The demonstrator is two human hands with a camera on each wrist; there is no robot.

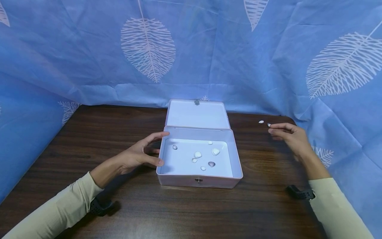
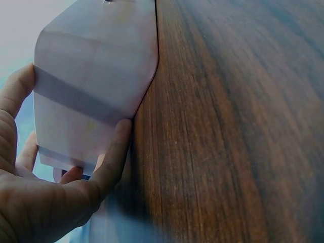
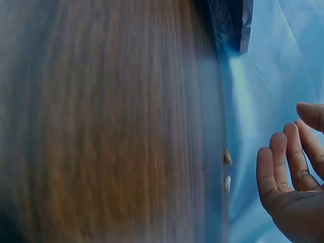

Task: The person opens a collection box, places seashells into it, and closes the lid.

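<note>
A pale metal box (image 1: 199, 181) stands on the table with its lid (image 1: 197, 114) tipped back. Several small seashells, among them a white one (image 1: 216, 151) and a purplish one (image 1: 211, 164), lie scattered on its floor. My left hand (image 1: 138, 152) rests against the box's left side, thumb and index fingertip at the rim, other fingers along the outer wall (image 2: 96, 76). Over at the far right, my right hand (image 1: 287, 134) reaches down with fingertips right at a small shell (image 1: 269, 125). Another white shell (image 1: 261, 121) lies just left of it.
The dark wooden table (image 1: 119, 205) has its back edge along a blue leaf-patterned cloth (image 1: 209, 59), which also hangs at both sides. Black straps (image 1: 99, 207) sit at both wrists. In the right wrist view, two shells (image 3: 227, 183) lie near the table edge.
</note>
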